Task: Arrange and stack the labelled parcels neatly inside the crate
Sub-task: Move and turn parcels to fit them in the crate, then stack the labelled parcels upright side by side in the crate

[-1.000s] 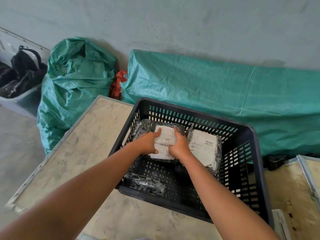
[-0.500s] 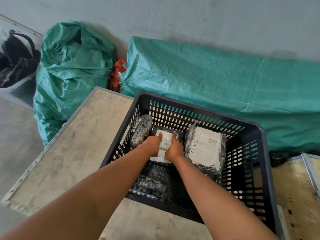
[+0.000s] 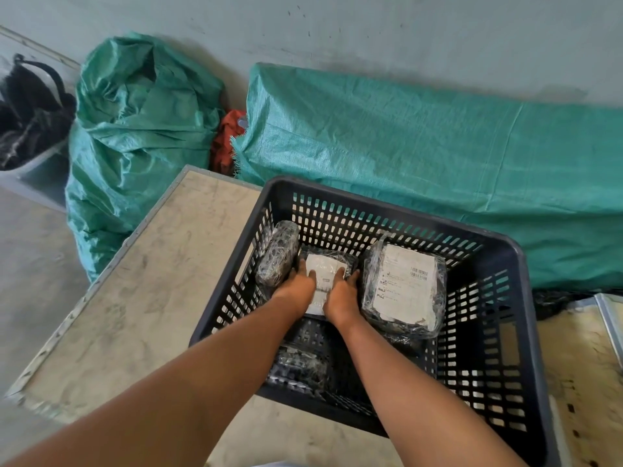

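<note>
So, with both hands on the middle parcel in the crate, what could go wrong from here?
1. The upright dark parcel leans on the crate wall beside the left hand; nudging it may tip it over.
2. The big labelled parcel lies tilted next to the right hand; it could slide onto the middle parcel.
3. The film wrap looks slippery, so the grip may slip.

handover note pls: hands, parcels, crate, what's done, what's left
Left hand and right hand: both pressed on the middle parcel at the far wall inside the crate.
Large labelled parcel sits to its right; a dark wrapped parcel leans in the far-left corner; another wrapped parcel lies loose at the near wall.
Done: three along the far side.
Left: release the middle one, line up the near parcel.
</note>
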Action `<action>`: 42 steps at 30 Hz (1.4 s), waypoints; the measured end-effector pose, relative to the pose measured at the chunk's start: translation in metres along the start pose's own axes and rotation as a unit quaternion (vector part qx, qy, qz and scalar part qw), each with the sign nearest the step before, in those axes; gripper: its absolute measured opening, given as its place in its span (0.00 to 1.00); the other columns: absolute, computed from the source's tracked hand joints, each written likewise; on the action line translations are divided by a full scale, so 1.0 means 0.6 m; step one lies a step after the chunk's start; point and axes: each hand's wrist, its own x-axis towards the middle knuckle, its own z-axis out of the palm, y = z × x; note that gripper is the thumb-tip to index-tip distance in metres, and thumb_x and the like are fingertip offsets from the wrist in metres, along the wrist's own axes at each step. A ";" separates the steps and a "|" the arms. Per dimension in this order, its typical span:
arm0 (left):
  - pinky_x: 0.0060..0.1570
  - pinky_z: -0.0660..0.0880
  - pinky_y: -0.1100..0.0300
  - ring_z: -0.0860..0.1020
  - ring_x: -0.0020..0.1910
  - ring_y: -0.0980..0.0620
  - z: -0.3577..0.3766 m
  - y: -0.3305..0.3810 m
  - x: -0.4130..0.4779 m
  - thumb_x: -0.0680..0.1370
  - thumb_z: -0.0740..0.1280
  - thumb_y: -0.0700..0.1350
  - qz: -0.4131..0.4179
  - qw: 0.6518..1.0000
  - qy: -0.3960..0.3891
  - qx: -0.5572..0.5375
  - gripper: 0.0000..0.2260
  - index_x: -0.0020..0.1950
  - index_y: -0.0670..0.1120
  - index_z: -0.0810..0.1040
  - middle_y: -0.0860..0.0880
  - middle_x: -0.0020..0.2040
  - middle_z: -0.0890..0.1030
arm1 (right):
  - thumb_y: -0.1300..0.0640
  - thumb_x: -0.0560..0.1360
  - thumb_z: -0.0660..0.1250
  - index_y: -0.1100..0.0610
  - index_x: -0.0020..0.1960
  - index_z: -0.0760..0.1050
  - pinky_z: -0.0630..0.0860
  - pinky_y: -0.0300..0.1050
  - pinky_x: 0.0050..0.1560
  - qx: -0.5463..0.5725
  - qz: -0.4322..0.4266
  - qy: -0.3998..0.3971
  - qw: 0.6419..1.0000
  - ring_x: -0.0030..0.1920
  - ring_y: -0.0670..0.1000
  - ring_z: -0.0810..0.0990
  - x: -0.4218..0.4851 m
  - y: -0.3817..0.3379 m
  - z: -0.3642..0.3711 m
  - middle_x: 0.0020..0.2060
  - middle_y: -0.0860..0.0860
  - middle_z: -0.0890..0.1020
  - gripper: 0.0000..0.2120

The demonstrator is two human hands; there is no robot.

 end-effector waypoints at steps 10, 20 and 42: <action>0.64 0.73 0.54 0.74 0.69 0.42 -0.100 0.011 -0.061 0.76 0.75 0.40 0.043 0.989 -0.039 -0.138 0.37 0.81 0.44 0.61 0.40 0.74 0.71 | 0.71 0.80 0.63 0.64 0.79 0.63 0.64 0.34 0.67 0.101 -0.019 -0.023 0.994 0.74 0.58 0.69 -0.020 0.001 -0.030 0.78 0.62 0.65 0.29; 0.69 0.72 0.52 0.73 0.71 0.54 -0.187 -0.087 -0.230 0.77 0.73 0.39 0.123 0.851 0.309 -0.407 0.20 0.66 0.56 0.81 0.55 0.72 0.75 | 0.69 0.83 0.58 0.53 0.78 0.68 0.78 0.38 0.37 0.143 -0.095 0.012 0.985 0.50 0.51 0.83 -0.044 -0.058 -0.052 0.70 0.56 0.76 0.26; 0.45 0.65 0.85 0.70 0.49 0.85 -0.097 -0.186 -0.258 0.78 0.67 0.39 0.054 0.874 0.189 -0.444 0.34 0.74 0.72 0.63 0.75 0.59 0.72 | 0.52 0.71 0.79 0.51 0.67 0.74 0.68 0.17 0.41 0.186 -0.193 0.094 0.959 0.45 0.37 0.79 -0.079 -0.129 0.046 0.49 0.44 0.80 0.27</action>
